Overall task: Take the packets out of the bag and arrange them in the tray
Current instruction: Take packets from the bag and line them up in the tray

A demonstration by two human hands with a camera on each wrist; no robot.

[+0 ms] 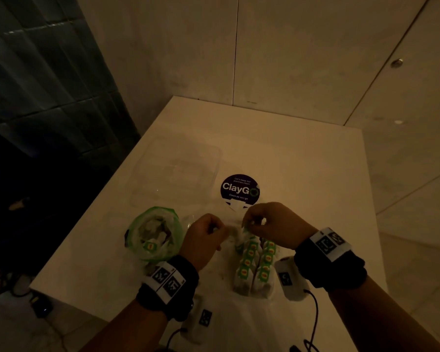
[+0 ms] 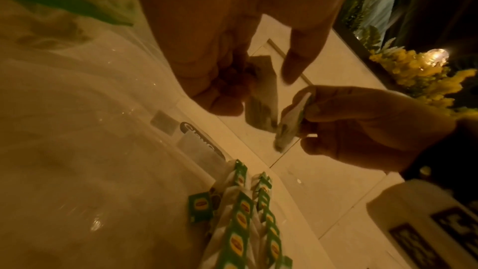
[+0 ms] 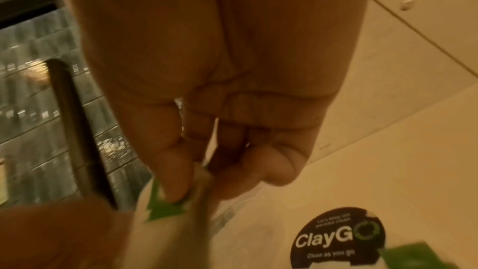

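Fingers (image 3: 178, 173) around packet (image 3: 165, 212)

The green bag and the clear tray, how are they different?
The green bag is crumpled, with an open round mouth; the clear tray is stiff and rectangular. The green bag holds packets; no packets show in the clear tray. The green bag lies nearer the left hand. Both rest on the white table.

Green-and-yellow tags (image 1: 249, 260) on white packets (image 1: 254, 280); green-rimmed bag (image 1: 154, 233); purple sticker (image 1: 240, 190).

Black wrist straps (image 1: 341, 265), white marker-printed tags (image 1: 328, 243), trailing black cables (image 1: 315, 316)
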